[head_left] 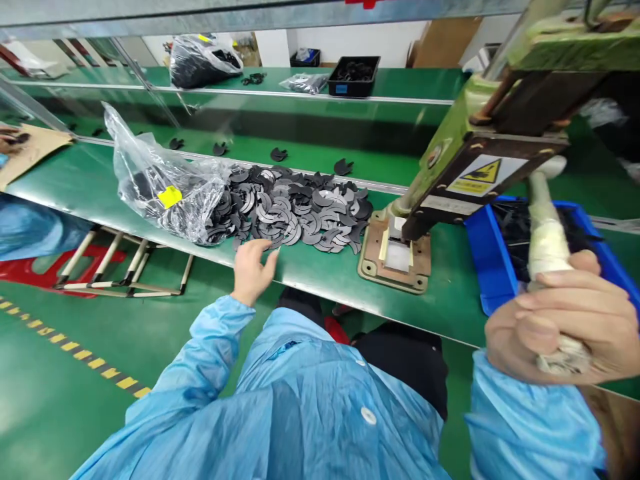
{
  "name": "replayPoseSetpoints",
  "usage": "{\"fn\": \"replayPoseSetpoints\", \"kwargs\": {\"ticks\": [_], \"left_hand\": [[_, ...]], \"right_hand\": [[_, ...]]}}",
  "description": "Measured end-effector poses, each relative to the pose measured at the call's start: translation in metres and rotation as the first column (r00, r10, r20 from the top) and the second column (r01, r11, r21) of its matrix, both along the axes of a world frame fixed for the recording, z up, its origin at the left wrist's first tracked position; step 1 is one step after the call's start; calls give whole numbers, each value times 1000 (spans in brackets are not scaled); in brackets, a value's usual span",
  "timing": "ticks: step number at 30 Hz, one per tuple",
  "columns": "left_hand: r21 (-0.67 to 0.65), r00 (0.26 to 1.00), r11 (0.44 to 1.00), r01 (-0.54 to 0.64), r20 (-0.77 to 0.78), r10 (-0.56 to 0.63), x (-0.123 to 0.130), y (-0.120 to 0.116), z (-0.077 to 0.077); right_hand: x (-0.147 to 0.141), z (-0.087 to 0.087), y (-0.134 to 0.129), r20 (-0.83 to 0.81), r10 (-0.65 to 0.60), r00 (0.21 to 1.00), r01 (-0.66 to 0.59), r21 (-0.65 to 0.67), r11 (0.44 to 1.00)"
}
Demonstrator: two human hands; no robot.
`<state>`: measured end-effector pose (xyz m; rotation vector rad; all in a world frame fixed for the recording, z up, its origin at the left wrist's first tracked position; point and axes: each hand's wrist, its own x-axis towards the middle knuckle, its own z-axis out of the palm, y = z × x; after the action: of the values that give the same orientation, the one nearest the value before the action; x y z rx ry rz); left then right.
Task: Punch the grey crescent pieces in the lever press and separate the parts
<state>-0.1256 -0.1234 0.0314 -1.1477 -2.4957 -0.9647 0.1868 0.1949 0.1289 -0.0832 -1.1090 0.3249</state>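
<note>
Fingers of the right hand [565, 320] are closed tight around the pale, wrapped handle [546, 230] of the big green press [445, 167]. The left hand [254, 270] is open, its thumb apart from its fingers, at the near edge of the green table [310, 267]. Just past it is a pile of flat gray and black pieces [305, 210]. To the left of the pile, a clear bag [163, 190] holds more. The press stands right of the pile, and a blue bin [493, 263] sits beside it.
</note>
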Motion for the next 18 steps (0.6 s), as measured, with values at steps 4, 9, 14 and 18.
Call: {"fn": "replayPoseSetpoints", "kwargs": {"ticks": [4,9,14,18], "left_hand": [[-139,970,963,-230,-108,216,-48,-51,-19],[-238,975,950,-205,-141,175,-36,-75,-35],[-223,986,964,-146,-109,124,-24,-82,-33],[-293,995,955,-40,-96,12,-30,-87,-32]], "right_hand": [[-5,2,3,-48,-11,999,11,5,1000],[-4,2,5,-36,-28,999,29,17,999],[-4,2,5,-59,-37,998,37,-2,999],[-5,3,6,-57,-35,998,35,2,999]]}}
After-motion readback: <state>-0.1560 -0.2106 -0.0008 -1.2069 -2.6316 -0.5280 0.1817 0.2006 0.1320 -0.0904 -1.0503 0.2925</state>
